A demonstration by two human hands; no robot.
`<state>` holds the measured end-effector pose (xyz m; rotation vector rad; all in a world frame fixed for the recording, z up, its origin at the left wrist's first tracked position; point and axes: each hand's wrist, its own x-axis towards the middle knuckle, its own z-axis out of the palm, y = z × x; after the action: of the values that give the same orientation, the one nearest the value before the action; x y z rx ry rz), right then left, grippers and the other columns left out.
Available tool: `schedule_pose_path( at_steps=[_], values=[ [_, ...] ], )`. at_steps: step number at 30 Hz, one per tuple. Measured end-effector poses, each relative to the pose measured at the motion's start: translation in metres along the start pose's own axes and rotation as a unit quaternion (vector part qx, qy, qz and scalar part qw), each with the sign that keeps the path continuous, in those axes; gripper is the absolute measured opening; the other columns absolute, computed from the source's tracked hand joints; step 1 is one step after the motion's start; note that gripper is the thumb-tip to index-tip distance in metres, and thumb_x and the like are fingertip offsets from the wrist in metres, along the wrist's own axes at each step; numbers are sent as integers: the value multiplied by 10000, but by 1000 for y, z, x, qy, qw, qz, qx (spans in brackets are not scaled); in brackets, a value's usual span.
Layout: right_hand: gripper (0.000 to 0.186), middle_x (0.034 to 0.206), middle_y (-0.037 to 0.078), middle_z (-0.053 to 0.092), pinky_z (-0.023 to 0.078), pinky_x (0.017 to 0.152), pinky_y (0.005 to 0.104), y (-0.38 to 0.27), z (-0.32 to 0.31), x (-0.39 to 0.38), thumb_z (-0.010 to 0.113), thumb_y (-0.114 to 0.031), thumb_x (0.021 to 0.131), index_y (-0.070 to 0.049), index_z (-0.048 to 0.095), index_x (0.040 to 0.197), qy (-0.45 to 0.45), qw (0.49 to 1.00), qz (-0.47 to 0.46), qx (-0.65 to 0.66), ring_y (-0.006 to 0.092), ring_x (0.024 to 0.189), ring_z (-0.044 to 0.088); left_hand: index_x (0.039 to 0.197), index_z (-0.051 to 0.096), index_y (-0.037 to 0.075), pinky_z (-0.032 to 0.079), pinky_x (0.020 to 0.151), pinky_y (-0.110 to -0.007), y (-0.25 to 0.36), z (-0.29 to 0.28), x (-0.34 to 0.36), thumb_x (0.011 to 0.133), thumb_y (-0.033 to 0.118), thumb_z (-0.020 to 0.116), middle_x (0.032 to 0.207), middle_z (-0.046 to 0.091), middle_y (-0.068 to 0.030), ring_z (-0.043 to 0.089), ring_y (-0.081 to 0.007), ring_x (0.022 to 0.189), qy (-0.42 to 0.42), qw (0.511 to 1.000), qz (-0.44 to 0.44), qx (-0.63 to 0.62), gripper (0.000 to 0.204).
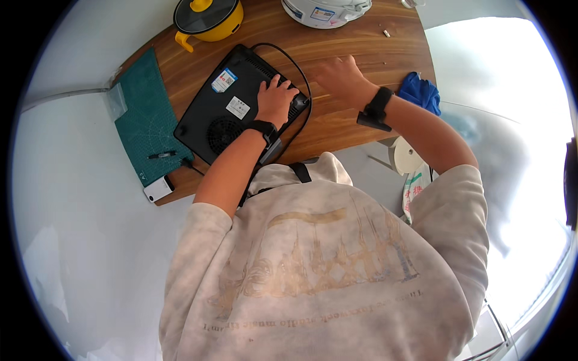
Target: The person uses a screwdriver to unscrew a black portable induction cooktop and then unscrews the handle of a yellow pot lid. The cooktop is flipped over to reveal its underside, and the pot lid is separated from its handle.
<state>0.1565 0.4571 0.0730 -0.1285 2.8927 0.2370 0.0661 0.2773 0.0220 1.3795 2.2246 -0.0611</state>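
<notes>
My left hand (276, 101) rests with fingers spread on a flat black appliance (203, 115) lying vent-side up, with stickers and a round fan grille, on the wooden desk (376, 60). A black cord (295, 65) loops from near its top round its right side. My right hand (342, 81) is right of the appliance and cord, over bare wood, fingers curled; whatever may be under the fingertips is hidden. A dark band with a device is on each wrist.
A yellow lidded pot (214, 27) and white appliance (319, 15) stand behind. A green mat (135, 129) holds a pen (161, 154), beside a small white device (158, 191). A blue cloth (418, 93), small metallic piece (386, 33) and white disc-shaped object (404, 156) are right.
</notes>
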Motion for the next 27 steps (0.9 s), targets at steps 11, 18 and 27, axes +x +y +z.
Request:
schedule_pose_path(
  at_steps=[11, 18, 27],
  values=[
    [228, 793, 176, 698, 591, 583, 436, -38, 10, -58, 656, -171, 866, 53, 689, 894, -235, 806, 181, 512, 332, 747, 721, 1305, 621, 253, 309, 1155, -529, 0, -1, -1, 570, 33, 879, 1485, 487, -6, 325, -275, 1450, 6, 1000, -4, 6, 810],
    [276, 845, 80, 647, 596, 674, 368, -99, 15, -50, 597, -249, 983, 24, 634, 954, -163, 327, 321, 874, 208, 735, 669, 1291, 627, 249, 314, 1151, -520, 1, -3, -4, 568, 36, 873, 1479, 494, -2, 335, -264, 1446, 19, 1000, 5, -11, 793],
    [286, 962, 86, 651, 556, 804, 347, -121, 14, -67, 539, -254, 1029, -8, 572, 1171, -102, 161, 280, 941, 189, 906, 654, 1296, 625, 263, 314, 1153, -515, -1, 1, -1, 553, 27, 862, 1479, 494, -4, 337, -270, 1445, 17, 1000, 4, -8, 815]
  ],
)
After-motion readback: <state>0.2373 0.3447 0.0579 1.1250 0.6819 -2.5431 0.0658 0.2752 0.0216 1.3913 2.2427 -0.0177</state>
